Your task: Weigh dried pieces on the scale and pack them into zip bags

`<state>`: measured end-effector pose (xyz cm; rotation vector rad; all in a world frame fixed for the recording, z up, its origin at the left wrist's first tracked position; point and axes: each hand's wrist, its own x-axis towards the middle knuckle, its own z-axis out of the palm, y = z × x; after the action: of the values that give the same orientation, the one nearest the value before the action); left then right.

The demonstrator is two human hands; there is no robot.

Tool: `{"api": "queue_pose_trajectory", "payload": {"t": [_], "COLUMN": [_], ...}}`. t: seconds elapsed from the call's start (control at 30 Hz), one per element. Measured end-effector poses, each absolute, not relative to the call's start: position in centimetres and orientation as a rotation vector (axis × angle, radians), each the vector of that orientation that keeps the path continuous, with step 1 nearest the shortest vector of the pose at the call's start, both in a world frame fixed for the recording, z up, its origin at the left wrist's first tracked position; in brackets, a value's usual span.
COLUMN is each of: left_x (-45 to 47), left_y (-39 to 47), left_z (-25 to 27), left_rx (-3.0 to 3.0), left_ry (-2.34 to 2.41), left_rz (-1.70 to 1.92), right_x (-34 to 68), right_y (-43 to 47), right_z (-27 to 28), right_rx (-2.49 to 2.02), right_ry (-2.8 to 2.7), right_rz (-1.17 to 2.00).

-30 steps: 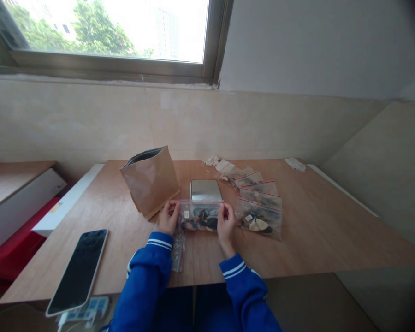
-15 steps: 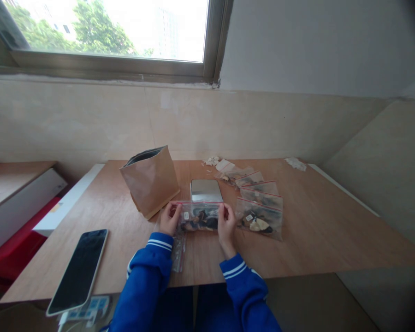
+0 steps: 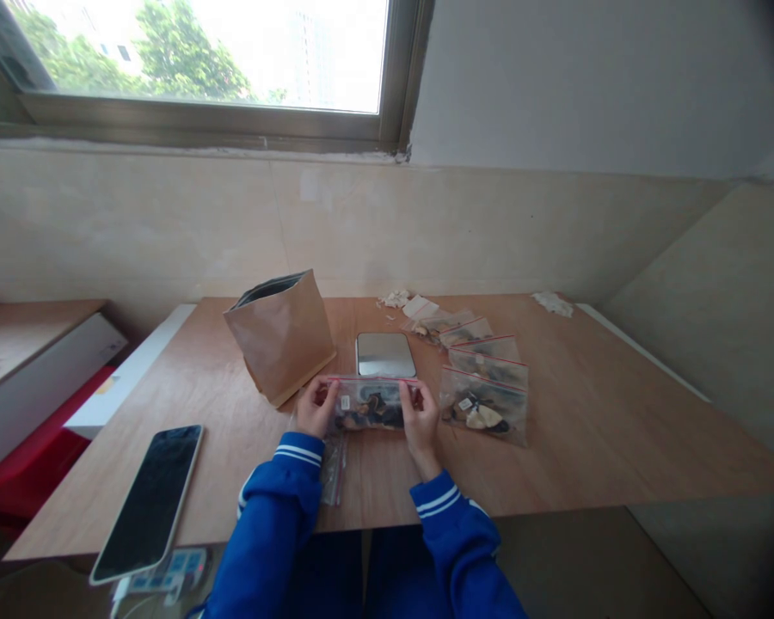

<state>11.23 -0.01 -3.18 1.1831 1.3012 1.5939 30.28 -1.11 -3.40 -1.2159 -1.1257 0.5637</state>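
Note:
Between my hands a clear zip bag (image 3: 371, 408) with a red seal line and a small white label is held up, dark and pale dried pieces inside it. My left hand (image 3: 316, 407) pinches its top left corner. At the top right, my right hand (image 3: 420, 417) grips the seal between thumb and fingers. Just behind the bag lies a flat silver scale (image 3: 384, 354), its near edge partly covered. Under my left wrist, more clear plastic bags (image 3: 333, 471) rest on the table.
A brown paper bag (image 3: 284, 335) stands open at the left. Several filled zip bags (image 3: 483, 408) overlap to the right. A large phone or tablet (image 3: 150, 499) lies at the front left, beside a power strip (image 3: 174, 571). White scraps (image 3: 396, 298) sit by the wall.
My right thumb has shifted slightly left along the bag's seal. The left hand stays at its corner, and the bag has barely moved.

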Motion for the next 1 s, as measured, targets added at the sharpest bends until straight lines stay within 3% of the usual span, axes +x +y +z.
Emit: {"api": "queue_pose_trajectory", "payload": {"t": [0.53,1.0], "left_x": [11.2,10.7], "left_y": [-0.4,-1.5], "left_z": [-2.8,-1.6], "left_rx": [1.159,1.300], "left_ry": [1.302,1.134], "left_rz": [1.620,1.564], "right_x": [30.5,30.2], "right_y": [-1.3,-3.8], "right_z": [-3.5,-3.6], "right_rx": [-1.205,-1.059], "right_ry": [-1.165,-1.645], "right_rz": [0.594,0.164]}}
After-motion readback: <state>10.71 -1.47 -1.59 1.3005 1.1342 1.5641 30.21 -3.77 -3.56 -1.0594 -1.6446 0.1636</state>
